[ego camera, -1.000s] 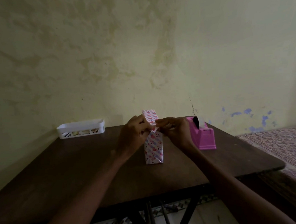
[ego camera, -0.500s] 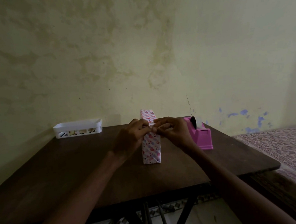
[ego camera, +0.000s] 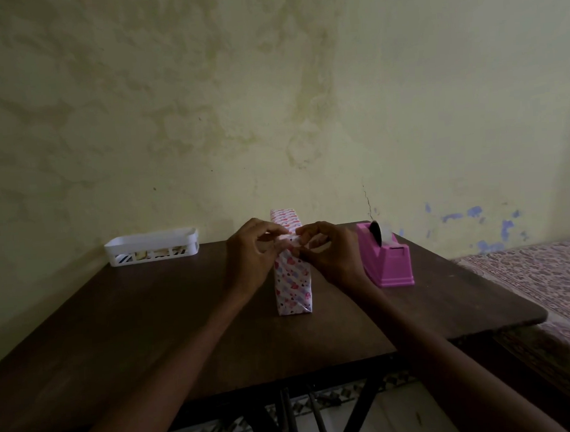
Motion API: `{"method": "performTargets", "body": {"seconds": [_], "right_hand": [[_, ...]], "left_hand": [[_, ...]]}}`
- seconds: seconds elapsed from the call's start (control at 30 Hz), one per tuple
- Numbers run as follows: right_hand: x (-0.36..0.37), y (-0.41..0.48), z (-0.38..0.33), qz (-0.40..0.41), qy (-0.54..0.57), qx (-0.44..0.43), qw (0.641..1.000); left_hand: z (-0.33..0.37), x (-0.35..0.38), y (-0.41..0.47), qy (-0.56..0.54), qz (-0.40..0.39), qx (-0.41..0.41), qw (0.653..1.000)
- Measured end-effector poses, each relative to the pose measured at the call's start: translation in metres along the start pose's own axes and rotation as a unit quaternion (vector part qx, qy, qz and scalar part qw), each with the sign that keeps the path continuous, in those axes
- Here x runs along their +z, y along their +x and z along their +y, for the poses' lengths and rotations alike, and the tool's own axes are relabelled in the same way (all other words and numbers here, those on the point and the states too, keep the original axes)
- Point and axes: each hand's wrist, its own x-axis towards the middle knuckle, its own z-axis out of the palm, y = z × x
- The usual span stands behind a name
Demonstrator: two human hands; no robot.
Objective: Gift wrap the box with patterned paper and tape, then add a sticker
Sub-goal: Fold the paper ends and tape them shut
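Pinching the top fold (ego camera: 290, 239) of the wrapped box (ego camera: 293, 288), left hand (ego camera: 249, 259) and right hand (ego camera: 334, 254), fold mostly hidden behind fingers (ego camera: 308, 231).

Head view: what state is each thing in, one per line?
box: upright on the table, papered, top fold at near end in hand.
left hand: pinches that fold.
right hand: pinches it too.
tape dispenser: stands right of box, roll loaded, untouched.
white basket: far left, holds small items, untouched.

White box (ego camera: 293, 287) with pink hearts and blue stripes; pink tape dispenser (ego camera: 387, 260); white basket (ego camera: 151, 246); dark-brown table (ego camera: 149, 317).
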Motion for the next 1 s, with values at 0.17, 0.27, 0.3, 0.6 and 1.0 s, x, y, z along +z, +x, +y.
{"method": "performTargets", "body": {"seconds": [0.17,0.27,0.3,0.6,1.0], "right_hand": [[-0.002,0.001,0.002,-0.007,-0.017,0.004,1.0],[-0.006,0.003,0.0,-0.03,-0.025,-0.008,0.999],[-0.008,0.004,-0.002,-0.039,-0.03,-0.013,0.999],[-0.005,0.004,-0.005,-0.029,-0.054,0.005,0.998],[0.005,-0.003,0.002,0.027,0.015,0.048,0.998]], "left_hand": [[0.001,0.003,0.009,-0.038,0.005,-0.061,0.997],[-0.004,0.004,0.009,0.031,0.002,-0.044,0.999],[-0.005,0.004,0.009,0.047,0.002,-0.045,0.998],[-0.006,0.005,0.007,0.062,-0.036,-0.022,0.997],[-0.024,0.014,-0.004,-0.09,-0.076,-0.159,0.98]]}}
